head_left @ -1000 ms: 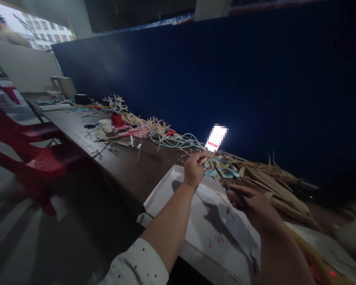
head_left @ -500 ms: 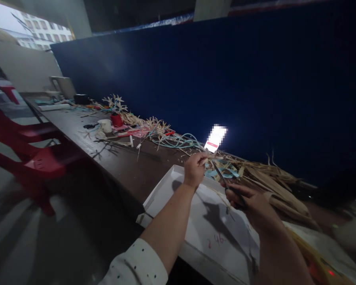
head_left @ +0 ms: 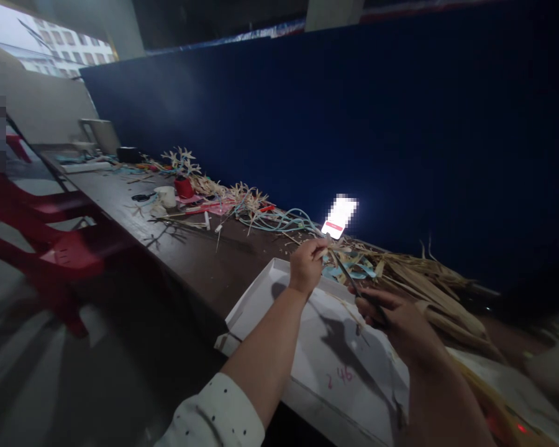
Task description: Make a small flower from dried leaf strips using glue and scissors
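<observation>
My left hand (head_left: 306,266) pinches a small pale piece of dried husk (head_left: 327,251) above the far edge of a white box lid (head_left: 326,347). Dark scissors (head_left: 347,276) are gripped in my right hand (head_left: 384,310), their blades pointing up and left to the pale piece. The blades look nearly closed; whether they touch the piece is too small to tell. Beyond my hands a bright phone (head_left: 339,217) leans near the blue wall. Long dried husks (head_left: 423,288) lie to the right of the scissors, and blue strips (head_left: 358,270) lie behind them.
Along the brown table (head_left: 200,261) are husk flowers (head_left: 249,202), a red spool (head_left: 183,188), a white cup (head_left: 166,197) and another pair of scissors (head_left: 142,198). A red plastic chair (head_left: 69,251) stands at the left. A yellow item (head_left: 498,403) lies at the lower right.
The scissor blades appear slightly closer together, and my right hand has shifted very slightly. A blurred patch now shows at the far left edge. My left hand keeps its pinch.
</observation>
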The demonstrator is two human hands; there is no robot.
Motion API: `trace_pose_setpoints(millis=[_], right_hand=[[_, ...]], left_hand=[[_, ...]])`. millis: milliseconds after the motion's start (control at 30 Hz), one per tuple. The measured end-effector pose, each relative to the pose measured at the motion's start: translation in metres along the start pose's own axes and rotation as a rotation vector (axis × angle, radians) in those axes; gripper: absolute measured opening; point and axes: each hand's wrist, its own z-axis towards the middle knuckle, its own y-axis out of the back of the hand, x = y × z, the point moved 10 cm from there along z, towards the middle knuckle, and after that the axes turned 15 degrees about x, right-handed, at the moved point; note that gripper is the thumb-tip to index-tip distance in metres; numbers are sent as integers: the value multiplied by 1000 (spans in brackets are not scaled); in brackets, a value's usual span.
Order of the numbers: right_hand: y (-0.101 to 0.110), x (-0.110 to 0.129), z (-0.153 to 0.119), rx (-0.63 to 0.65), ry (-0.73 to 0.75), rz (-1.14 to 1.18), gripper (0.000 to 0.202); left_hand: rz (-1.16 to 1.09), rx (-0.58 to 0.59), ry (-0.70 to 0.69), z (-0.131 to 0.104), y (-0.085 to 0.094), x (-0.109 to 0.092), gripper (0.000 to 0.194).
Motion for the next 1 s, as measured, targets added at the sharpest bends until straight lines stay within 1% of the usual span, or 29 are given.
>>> trace_pose_setpoints(millis=[333, 500, 600, 667, 800, 1000], right_hand=[[3, -1, -1, -24, -19, -64, 47], [3, 2, -1, -38, 0, -77, 45], [1, 2, 0, -27, 4, -53, 47], [-3, 2, 1, 3, 14, -29, 47], [-4, 0, 2, 36, 28, 7, 44], [2, -3, 3, 7, 47, 63, 46]], left_hand=[[1, -7, -4, -1, 1, -3, 27], [3, 3, 36, 0, 1, 0, 28], [-5, 14, 48, 0, 0, 0, 27], [-14, 22, 52, 0, -1, 1, 27], [-3, 6, 80, -1, 0, 5, 23], [-47, 4, 109, 0, -2, 13, 23]])
